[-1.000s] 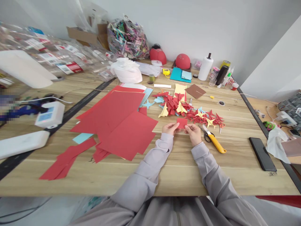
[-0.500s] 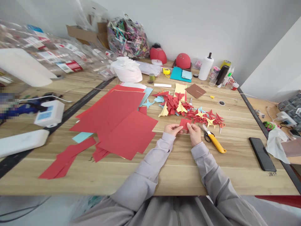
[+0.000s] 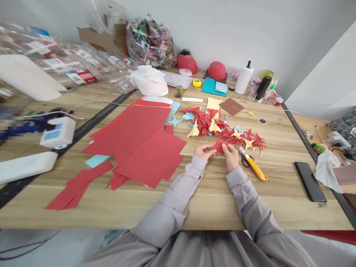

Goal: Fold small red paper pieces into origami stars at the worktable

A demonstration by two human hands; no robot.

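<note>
Between my hands, just above the table, is a small piece of red paper (image 3: 219, 145). My left hand (image 3: 204, 152) pinches its left edge between thumb and fingers. On the opposite side my right hand (image 3: 230, 156) grips it, thumb on top. The fingertips underneath are partly hidden. Right behind the hands lies a heap of folded red paper stars (image 3: 204, 124), mixed with yellow and light blue ones. A yellow utility knife (image 3: 256, 168) and black-handled scissors (image 3: 245, 162) rest to the right of my right hand.
Large red paper sheets (image 3: 151, 157) spread left of my forearms, with red strips (image 3: 79, 183) nearer the front. A black phone (image 3: 310, 181) lies at the right. Behind stand a white tissue pack (image 3: 149, 81), a yellow tape measure (image 3: 196, 83) and a brown square sheet (image 3: 231, 106).
The small red paper has turned and tilted between my fingers, one corner now pointing away from me. Both hands stay in nearly the same place and keep their hold.
</note>
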